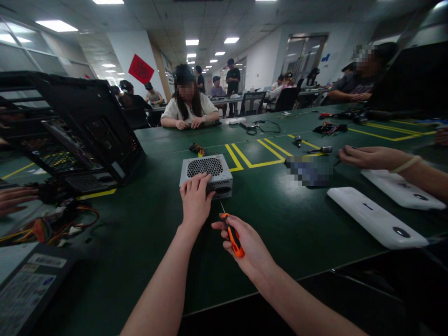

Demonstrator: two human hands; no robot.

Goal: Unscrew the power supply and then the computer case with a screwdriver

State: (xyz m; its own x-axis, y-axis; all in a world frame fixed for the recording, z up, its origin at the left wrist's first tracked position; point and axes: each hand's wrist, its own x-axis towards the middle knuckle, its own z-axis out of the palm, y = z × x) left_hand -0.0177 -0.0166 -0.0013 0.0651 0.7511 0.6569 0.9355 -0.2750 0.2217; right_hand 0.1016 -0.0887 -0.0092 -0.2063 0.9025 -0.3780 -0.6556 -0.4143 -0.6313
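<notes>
A silver computer power supply unit with a honeycomb grille on top sits on the green table in front of me. My left hand grips its near left side, fingers over the top and thumb against the face turned to me. In my right hand is a screwdriver with an orange and black handle. Its thin shaft points up at the lower edge of the unit's near face; whether the tip touches it I cannot tell. A bundle of cables comes out behind the unit.
At left stand an open black computer case and another power supply unit with loose wires. White devices lie at right, near another person's hand. A dark-handled screwdriver lies beyond. Someone sits across the table.
</notes>
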